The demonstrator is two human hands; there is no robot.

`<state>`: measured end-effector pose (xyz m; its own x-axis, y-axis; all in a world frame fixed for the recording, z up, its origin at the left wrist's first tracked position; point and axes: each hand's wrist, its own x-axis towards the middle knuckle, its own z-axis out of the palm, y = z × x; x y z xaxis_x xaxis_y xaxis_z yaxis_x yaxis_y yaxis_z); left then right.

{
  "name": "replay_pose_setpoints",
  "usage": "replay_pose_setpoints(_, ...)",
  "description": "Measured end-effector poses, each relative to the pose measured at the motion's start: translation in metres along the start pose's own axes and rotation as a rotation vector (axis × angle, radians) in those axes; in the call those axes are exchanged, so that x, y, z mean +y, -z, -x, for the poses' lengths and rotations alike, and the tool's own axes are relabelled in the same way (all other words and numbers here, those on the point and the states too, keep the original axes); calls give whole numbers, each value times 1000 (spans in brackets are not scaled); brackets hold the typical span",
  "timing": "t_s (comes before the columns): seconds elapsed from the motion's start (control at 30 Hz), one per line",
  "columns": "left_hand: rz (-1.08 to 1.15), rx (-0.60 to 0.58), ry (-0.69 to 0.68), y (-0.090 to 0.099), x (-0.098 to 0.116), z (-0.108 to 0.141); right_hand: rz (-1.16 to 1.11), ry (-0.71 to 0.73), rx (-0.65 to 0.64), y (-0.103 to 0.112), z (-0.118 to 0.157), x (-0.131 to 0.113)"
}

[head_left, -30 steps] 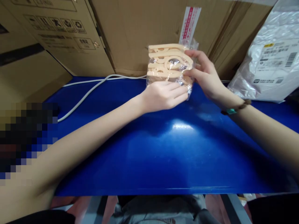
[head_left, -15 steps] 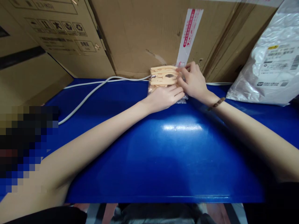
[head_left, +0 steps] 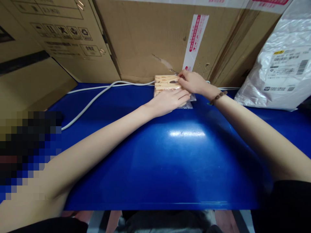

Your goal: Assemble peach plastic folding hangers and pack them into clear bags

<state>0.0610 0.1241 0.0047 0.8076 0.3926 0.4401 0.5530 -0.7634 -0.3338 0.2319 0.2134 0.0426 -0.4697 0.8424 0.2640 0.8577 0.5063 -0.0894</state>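
A clear plastic packet of light wooden pieces point(head_left: 163, 81) lies at the back of the blue table, against a cardboard box. My left hand point(head_left: 168, 102) rests over its front edge, fingers pressed together and pointing right. From the right, my right hand point(head_left: 193, 82) pinches the packet's upper right part, thumb and fingertips close together. A brown beaded bracelet point(head_left: 219, 97) is on my right wrist. Crinkled clear plastic sticks out below and right of my left fingers. The underside of the packet is hidden.
Cardboard boxes point(head_left: 145, 35) stand along the back and left of the blue table point(head_left: 155, 168). A white cable point(head_left: 97, 97) runs along the back left. To the right stands a white plastic mailer point(head_left: 274, 71) with a label. The left edge is blurred by pixels.
My right hand has moved left and closed its fingers nearer the packet. The packet's top looks flatter and slightly lower. My left hand has barely moved.
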Motion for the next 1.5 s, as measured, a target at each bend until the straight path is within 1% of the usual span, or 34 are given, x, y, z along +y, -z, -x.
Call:
replay_pose_setpoints(0.1, 29, -17, 28, 1, -1, 0, -15, -33, -14, 0, -10, 0)
replay_pose_setpoints(0.27, 74, -14, 59, 2, -2, 0, -12, -21, -32, 2, -17, 3)
replay_pose_setpoints(0.37, 63, -39, 70, 5, 0, -1, 7, -25, -36, 3, -16, 4)
replay_pose_setpoints(0.47, 39, -72, 61, 7, 2, -1, 32, -39, -12, 3, -13, 2)
replay_pose_setpoints(0.63, 41, -91, 79, 9, 4, -1, 33, -21, -10, 4, -11, 0)
replay_pose_setpoints(0.73, 44, -115, 81, 12, 4, -1, 26, -10, -29, 9, -8, -2)
replay_pose_setpoints(0.8, 39, -135, 75, 14, 4, -2, 31, -16, -14, 16, -3, -5)
replay_pose_setpoints(0.93, 51, -140, 77, 15, 4, -3, 41, 11, 106, 39, 17, -12)
replay_pose_setpoints(1.03, 116, -118, 110, 16, 6, -2, 33, 54, 174, 54, 36, -17)
replay_pose_setpoints(1.1, 171, -102, 140, 17, 9, 2, 28, 100, 232, 57, 52, -20)
replay_pose_setpoints(1.2, 195, -121, 144, 23, 16, 13, 38, 204, 288, 53, 83, -30)
replay_pose_setpoints(1.33, 206, -170, 192, 38, 28, 36, 76, 337, 256, 40, 132, -50)
replay_pose_setpoints(1.43, 265, -180, 249, 52, 42, 55, 48, 419, 176, 29, 164, -63)
replay_pose_setpoints(1.5, 303, -200, 288, 61, 53, 66, 17, 449, 103, 23, 180, -67)
